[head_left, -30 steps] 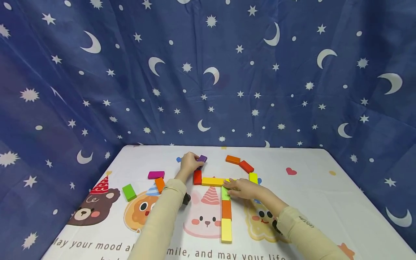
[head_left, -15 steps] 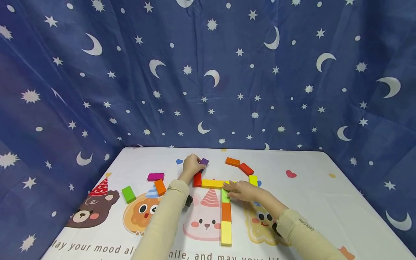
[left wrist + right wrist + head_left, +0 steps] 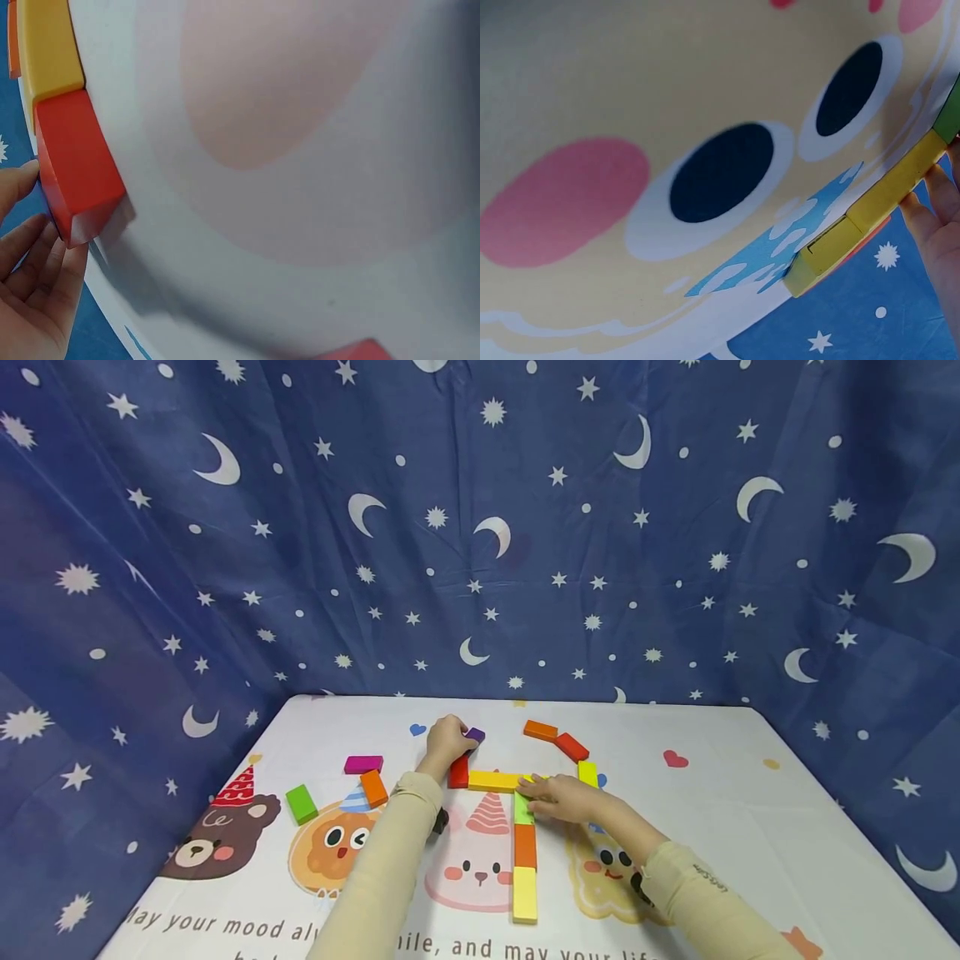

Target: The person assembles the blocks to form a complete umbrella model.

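My left hand [image 3: 447,743] pinches a purple block [image 3: 476,736] at the far end of a red block [image 3: 459,772]. In the left wrist view, thumb and fingers of the left hand [image 3: 37,292] close in behind the red block [image 3: 79,157], which hides most of the purple one. A yellow block [image 3: 493,781] runs rightward from the red one. My right hand [image 3: 562,797] rests with extended fingers over the row's yellow and light green blocks [image 3: 523,810], covering part of them. Below the green, an orange block [image 3: 525,846] and a pale yellow block [image 3: 525,895] continue toward me.
At upper right, an orange block [image 3: 540,730], a red block [image 3: 572,746] and a yellow block [image 3: 587,773] form a curve. Loose magenta [image 3: 363,765], orange [image 3: 373,789] and green [image 3: 302,805] blocks lie left. A starry blue curtain [image 3: 480,543] hangs behind the printed tablecloth [image 3: 705,827].
The left hand has shifted the purple block slightly right and toward me, closer against the red block. My right hand has stayed in place on the row.
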